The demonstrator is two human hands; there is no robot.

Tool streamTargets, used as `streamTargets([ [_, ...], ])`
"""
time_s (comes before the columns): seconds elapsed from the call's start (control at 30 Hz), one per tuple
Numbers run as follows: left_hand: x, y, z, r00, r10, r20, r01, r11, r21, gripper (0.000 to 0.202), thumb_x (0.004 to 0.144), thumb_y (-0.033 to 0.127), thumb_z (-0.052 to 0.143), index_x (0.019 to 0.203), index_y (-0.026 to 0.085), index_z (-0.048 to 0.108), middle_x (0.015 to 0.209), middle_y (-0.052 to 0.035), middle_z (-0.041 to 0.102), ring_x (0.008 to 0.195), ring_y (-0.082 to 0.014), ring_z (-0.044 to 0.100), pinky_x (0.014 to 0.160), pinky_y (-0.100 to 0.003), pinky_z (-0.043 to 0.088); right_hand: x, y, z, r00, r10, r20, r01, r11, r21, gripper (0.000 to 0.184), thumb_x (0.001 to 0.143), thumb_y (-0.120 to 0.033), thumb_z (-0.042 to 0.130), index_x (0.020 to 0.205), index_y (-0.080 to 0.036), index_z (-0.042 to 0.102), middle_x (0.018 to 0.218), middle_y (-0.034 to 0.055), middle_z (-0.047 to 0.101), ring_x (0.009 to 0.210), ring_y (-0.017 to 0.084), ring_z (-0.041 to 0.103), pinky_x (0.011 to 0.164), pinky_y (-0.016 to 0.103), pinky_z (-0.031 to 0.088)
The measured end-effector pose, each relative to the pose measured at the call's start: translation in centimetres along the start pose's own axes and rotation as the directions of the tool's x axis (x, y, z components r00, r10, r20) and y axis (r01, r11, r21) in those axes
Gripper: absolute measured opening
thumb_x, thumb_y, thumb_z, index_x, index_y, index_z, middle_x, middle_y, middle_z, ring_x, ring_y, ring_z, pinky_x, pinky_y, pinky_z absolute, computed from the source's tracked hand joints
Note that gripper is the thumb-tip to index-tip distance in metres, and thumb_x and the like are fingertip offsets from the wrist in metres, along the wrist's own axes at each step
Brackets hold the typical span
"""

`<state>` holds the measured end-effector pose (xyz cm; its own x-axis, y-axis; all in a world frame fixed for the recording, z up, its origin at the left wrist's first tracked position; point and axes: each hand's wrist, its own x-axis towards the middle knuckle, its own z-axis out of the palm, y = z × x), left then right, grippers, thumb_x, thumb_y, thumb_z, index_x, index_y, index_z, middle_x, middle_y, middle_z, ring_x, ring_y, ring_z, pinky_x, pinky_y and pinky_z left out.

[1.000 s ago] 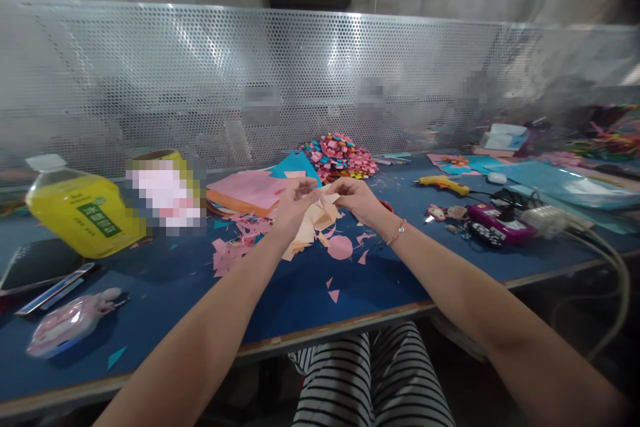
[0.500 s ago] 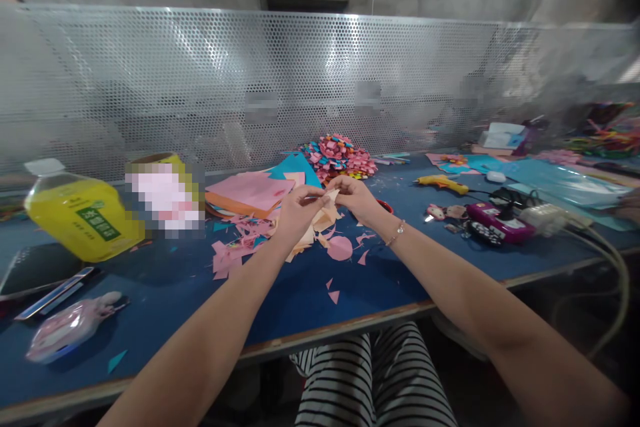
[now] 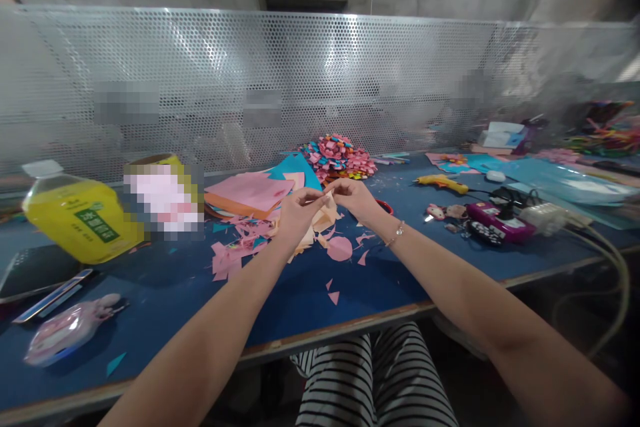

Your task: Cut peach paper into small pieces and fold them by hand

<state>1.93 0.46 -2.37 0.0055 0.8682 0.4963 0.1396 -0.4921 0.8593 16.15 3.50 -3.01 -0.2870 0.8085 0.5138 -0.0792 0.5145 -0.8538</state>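
Note:
My left hand and my right hand meet fingertip to fingertip over the middle of the table, both closed in a pinch. Between them is a small piece of cream paper, mostly hidden by the fingers. Loose cream paper pieces lie just below. Beside those rests a round pink paper disc, with pink paper scraps to the left. A stack of pink and orange sheets lies left of my hands. Red scissors handles show partly behind my right hand.
Behind my hands rises a heap of colourful folded paper pieces before a perforated metal screen. Leftward stands a yellow bottle. On the right lie a yellow glue gun, a purple power strip and cables.
My fingertips have closed further over the cream paper, so less of it shows. My arms have hardly moved, and the view has shifted very slightly.

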Motion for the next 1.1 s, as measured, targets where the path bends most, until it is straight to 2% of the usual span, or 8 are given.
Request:
streamTargets([
  [0.17,0.1,-0.3,-0.3,1.0,-0.02,0.017,0.021,0.997,-0.069,0.013,0.063,0.03,0.067,0.066,0.018,0.064,0.067,-0.0011,0.065,0.066,-0.0141,0.06,0.068,-0.028,0.045,-0.1,-0.6,0.1,1.0,0.017,-0.016,-0.016,0.999,0.034,0.024,0.06,-0.014,0.058,0.084,-0.016,0.059,0.071,-0.0013,0.059,0.064,0.009,0.053,0.063,0.023,0.042],
  [0.27,0.2,-0.5,-0.4,0.999,-0.042,0.017,0.043,0.992,-0.116,0.014,0.062,0.03,0.068,0.067,0.017,0.063,0.067,-0.001,0.065,0.066,-0.0137,0.059,0.068,-0.028,0.046,-0.1,-0.7,0.1,0.999,0.029,-0.017,-0.028,0.997,0.065,0.028,0.061,-0.014,0.059,0.088,-0.017,0.057,0.07,-0.002,0.059,0.063,0.008,0.054,0.063,0.024,0.043],
  [0.53,0.3,-0.6,-0.3,0.999,-0.049,0.023,0.052,0.986,-0.156,0.018,0.058,0.028,0.071,0.069,0.017,0.061,0.064,0.0004,0.063,0.064,-0.0131,0.059,0.069,-0.029,0.046,0.0,-0.8,0.2,0.997,0.049,-0.052,-0.044,0.996,0.083,0.02,0.061,-0.017,0.061,0.08,-0.016,0.056,0.066,-0.0021,0.058,0.059,0.008,0.053,0.06,0.022,0.044],
  [0.77,0.1,-0.4,-0.2,0.998,0.006,0.069,0.005,0.988,-0.152,0.015,0.065,0.03,0.066,0.072,0.018,0.062,0.063,0.0002,0.063,0.063,-0.0129,0.059,0.07,-0.029,0.047,-0.1,-1.0,0.4,0.997,0.055,-0.052,-0.05,0.995,0.086,0.017,0.062,-0.019,0.062,0.077,-0.017,0.054,0.066,-0.0016,0.058,0.062,0.009,0.055,0.06,0.023,0.045],
  [0.97,-0.1,-0.1,-0.1,0.999,-0.009,0.035,0.015,0.987,-0.16,0.018,0.067,0.035,0.065,0.07,0.017,0.062,0.064,0.0,0.062,0.064,-0.0126,0.059,0.071,-0.029,0.046,-0.3,-1.5,0.6,0.998,0.053,-0.037,-0.05,0.996,0.074,0.025,0.063,-0.02,0.062,0.086,-0.017,0.054,0.065,-0.0028,0.058,0.061,0.009,0.055,0.062,0.024,0.045],
  [1.1,0.0,0.0,-0.1,0.997,-0.02,0.072,0.031,0.987,-0.159,0.02,0.066,0.036,0.066,0.073,0.016,0.064,0.058,0.001,0.06,0.061,-0.0121,0.057,0.07,-0.029,0.046,-0.2,-1.3,0.6,0.992,0.092,-0.085,-0.084,0.993,0.087,0.023,0.06,-0.022,0.065,0.078,-0.017,0.051,0.065,-0.0021,0.059,0.06,0.009,0.055,0.061,0.024,0.045],
])
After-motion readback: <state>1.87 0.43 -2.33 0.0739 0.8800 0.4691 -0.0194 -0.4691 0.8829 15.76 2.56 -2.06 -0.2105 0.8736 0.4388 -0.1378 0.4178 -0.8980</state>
